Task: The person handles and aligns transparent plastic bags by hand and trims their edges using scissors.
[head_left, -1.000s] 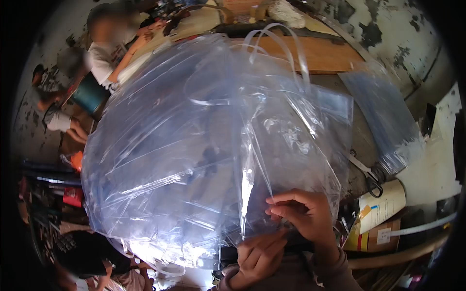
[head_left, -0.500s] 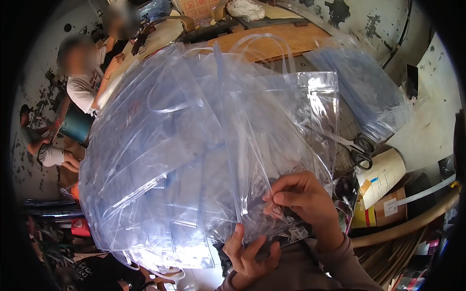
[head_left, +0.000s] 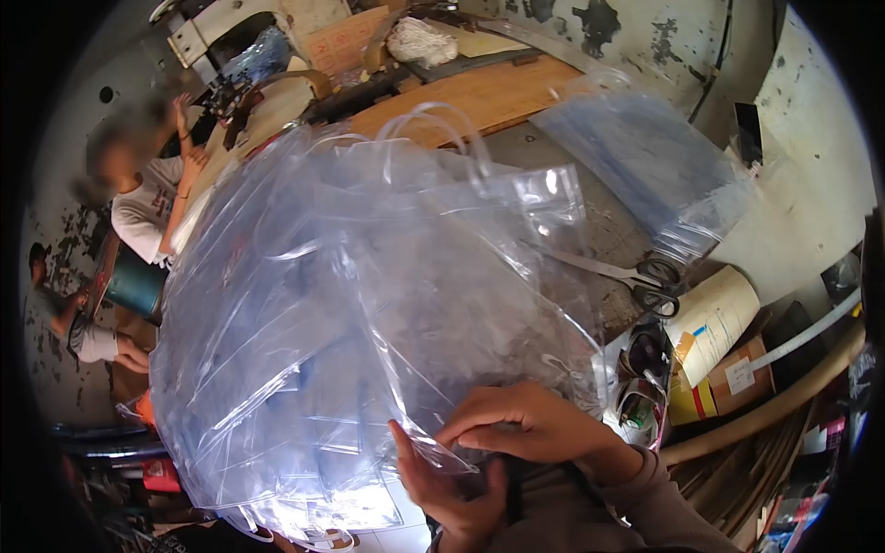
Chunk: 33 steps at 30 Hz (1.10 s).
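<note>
A large pile of clear plastic bags [head_left: 277,359], with thin looped handles, fills the middle of the view in front of me. My right hand [head_left: 521,424] pinches the near edge of the topmost clear plastic bag [head_left: 442,304] between thumb and fingers. Just below, my left hand [head_left: 447,498] is cupped under that bag's corner, thumb and index finger spread apart; the plastic touches it without a visible grip. The bag's far top edge, with its handle, lies toward the back. Its clear layers are hard to tell from those beneath.
Scissors [head_left: 636,276] with black handles lie right of the pile. Behind them is a flat stack of clear plastic bags [head_left: 645,166]. A roll [head_left: 714,318] and cardboard box [head_left: 737,376] stand at right. Another person [head_left: 143,207] sits at far left, near a machine [head_left: 217,46].
Both hands have moved left and slightly down in view, the right drawing the bag's edge down toward the left. The camera view has shifted, and a person at left has raised an arm.
</note>
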Available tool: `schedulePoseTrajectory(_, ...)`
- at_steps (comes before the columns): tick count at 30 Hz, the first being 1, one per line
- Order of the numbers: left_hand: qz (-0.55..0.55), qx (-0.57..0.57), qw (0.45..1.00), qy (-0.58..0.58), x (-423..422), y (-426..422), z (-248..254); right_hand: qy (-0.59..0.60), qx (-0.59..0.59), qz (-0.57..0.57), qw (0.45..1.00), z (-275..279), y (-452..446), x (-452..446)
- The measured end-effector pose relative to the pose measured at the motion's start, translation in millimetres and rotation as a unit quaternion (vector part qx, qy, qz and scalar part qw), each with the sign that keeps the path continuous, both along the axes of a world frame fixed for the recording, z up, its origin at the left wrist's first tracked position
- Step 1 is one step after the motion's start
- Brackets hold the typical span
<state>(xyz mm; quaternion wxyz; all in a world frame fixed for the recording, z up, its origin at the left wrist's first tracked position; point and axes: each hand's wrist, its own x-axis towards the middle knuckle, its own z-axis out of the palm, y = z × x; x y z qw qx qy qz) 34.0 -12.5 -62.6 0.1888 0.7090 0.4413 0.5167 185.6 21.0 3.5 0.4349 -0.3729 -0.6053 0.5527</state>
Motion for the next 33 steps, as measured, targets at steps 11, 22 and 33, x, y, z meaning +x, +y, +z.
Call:
schedulePoseTrajectory(11, 0.106, -0.034, 0.957, -0.269, -8.5, -2.4, 44.8, -0.128, 0.024, -0.452, 0.882, -30.1, -66.2, 37.2)
schedulePoseTrajectory(22, 0.159, -0.016, 0.958, -0.239, -8.8, 6.6, 33.0, 0.097, -0.111, -0.384, 0.912, -51.9, -70.1, 30.3)
schedulePoseTrajectory(33, 0.187, -0.029, 0.95, -0.247, -10.4, 9.0, 30.4, 0.221, -0.21, -0.375, 0.875, -41.9, -62.2, 34.5)
